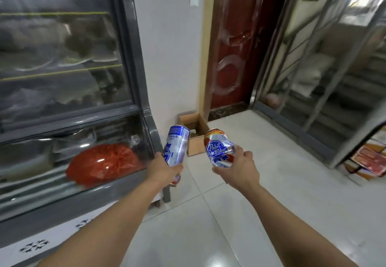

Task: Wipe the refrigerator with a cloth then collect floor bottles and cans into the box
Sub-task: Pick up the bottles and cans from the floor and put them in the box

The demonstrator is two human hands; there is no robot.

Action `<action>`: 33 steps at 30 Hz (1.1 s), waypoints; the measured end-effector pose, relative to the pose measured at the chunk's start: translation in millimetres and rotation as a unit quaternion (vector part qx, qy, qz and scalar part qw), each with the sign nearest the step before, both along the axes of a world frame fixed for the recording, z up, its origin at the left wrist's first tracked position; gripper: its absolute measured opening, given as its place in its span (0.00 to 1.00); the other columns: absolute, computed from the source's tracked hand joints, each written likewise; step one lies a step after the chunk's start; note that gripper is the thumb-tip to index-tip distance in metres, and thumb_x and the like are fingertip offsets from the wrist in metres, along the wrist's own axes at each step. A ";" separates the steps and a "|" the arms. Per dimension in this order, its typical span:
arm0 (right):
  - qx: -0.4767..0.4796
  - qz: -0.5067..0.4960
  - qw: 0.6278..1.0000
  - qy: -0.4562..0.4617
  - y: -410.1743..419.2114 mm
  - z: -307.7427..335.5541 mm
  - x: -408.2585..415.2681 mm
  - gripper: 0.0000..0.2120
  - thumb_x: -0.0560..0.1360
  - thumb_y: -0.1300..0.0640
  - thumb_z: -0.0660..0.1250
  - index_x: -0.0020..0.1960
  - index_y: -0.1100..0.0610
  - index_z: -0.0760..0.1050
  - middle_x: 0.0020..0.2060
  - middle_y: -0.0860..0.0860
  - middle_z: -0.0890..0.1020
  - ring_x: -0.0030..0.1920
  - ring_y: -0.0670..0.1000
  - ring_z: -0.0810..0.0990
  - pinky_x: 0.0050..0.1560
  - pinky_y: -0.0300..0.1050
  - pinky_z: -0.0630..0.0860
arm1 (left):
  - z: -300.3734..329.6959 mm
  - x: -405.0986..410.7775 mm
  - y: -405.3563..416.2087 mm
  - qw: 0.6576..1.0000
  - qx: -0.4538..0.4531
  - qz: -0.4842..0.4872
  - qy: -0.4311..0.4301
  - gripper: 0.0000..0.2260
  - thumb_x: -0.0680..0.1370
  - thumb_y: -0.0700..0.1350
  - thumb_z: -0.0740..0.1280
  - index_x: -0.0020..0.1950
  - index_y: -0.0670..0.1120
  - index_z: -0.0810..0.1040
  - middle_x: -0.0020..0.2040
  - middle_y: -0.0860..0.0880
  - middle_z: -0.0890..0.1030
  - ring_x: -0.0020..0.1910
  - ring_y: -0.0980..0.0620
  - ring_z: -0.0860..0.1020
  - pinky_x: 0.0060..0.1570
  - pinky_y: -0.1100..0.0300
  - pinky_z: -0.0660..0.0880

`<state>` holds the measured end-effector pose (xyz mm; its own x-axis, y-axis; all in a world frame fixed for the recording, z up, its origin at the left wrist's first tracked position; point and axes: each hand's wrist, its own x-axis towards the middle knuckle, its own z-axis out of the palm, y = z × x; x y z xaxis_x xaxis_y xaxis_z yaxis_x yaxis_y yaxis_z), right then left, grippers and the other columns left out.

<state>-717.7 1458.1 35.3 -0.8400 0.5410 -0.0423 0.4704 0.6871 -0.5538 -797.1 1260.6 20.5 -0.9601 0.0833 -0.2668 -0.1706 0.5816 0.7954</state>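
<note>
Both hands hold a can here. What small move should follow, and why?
Probably carry both forward and drop them into the cardboard box. The left hand grips a tall blue can, the right hand a shorter can, and the open box sits on the floor just beyond them.

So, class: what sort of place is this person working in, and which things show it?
Probably a small shop or eatery's entrance area: a glass-fronted display refrigerator, a tiled floor, and a stairwell behind glass beside a red door.

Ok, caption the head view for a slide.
Left hand and right hand each carry a beer can toward the cardboard box.
</note>
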 end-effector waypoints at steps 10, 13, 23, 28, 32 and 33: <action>-0.011 -0.023 1.000 -0.003 153.1 -17.6 -135.7 0.44 0.61 0.36 0.73 0.70 0.50 0.58 0.60 0.52 0.68 0.57 0.52 0.75 0.46 0.43 0.74 | -8.7 -137.4 154.0 0.998 -0.057 -0.038 0.010 0.31 0.67 0.57 0.74 0.63 0.47 0.66 0.56 0.47 0.77 0.49 0.48 0.79 0.46 0.55 0.78; -0.017 0.000 1.000 0.002 204.4 -20.3 -187.4 0.44 0.62 0.37 0.73 0.70 0.50 0.59 0.60 0.52 0.68 0.58 0.52 0.74 0.48 0.44 0.74 | -12.1 -178.0 200.7 0.998 -0.061 -0.005 0.011 0.30 0.67 0.56 0.74 0.62 0.45 0.67 0.56 0.45 0.78 0.50 0.46 0.79 0.51 0.54 0.77; -0.027 0.080 0.996 -0.026 318.1 -28.6 -345.6 0.44 0.62 0.37 0.74 0.70 0.52 0.58 0.60 0.54 0.68 0.58 0.53 0.74 0.47 0.43 0.71 | -22.5 -289.9 296.5 0.994 -0.074 0.076 -0.023 0.30 0.66 0.56 0.74 0.62 0.48 0.68 0.55 0.48 0.78 0.47 0.49 0.80 0.46 0.57 0.77; -0.031 0.098 0.994 -0.048 348.1 -46.7 -429.0 0.44 0.63 0.38 0.74 0.70 0.52 0.58 0.60 0.54 0.68 0.58 0.53 0.74 0.46 0.41 0.70 | -44.1 -368.0 317.3 0.991 -0.066 0.107 -0.040 0.31 0.66 0.57 0.74 0.63 0.47 0.68 0.56 0.48 0.78 0.48 0.49 0.79 0.45 0.58 0.76; -0.031 0.097 0.992 -0.071 365.8 -63.9 -502.7 0.44 0.63 0.38 0.74 0.70 0.52 0.57 0.60 0.54 0.68 0.59 0.53 0.73 0.49 0.43 0.73 | -72.3 -443.0 335.8 0.990 -0.059 0.114 -0.052 0.31 0.68 0.58 0.73 0.63 0.46 0.67 0.56 0.47 0.78 0.45 0.52 0.77 0.42 0.60 0.74; -0.032 0.097 0.992 -0.079 369.2 -67.2 -521.6 0.44 0.63 0.39 0.74 0.70 0.52 0.57 0.60 0.54 0.68 0.59 0.54 0.73 0.50 0.44 0.73 | -78.4 -461.5 340.9 0.990 -0.060 0.112 -0.059 0.31 0.68 0.59 0.73 0.63 0.46 0.67 0.56 0.47 0.77 0.45 0.52 0.76 0.42 0.61 0.74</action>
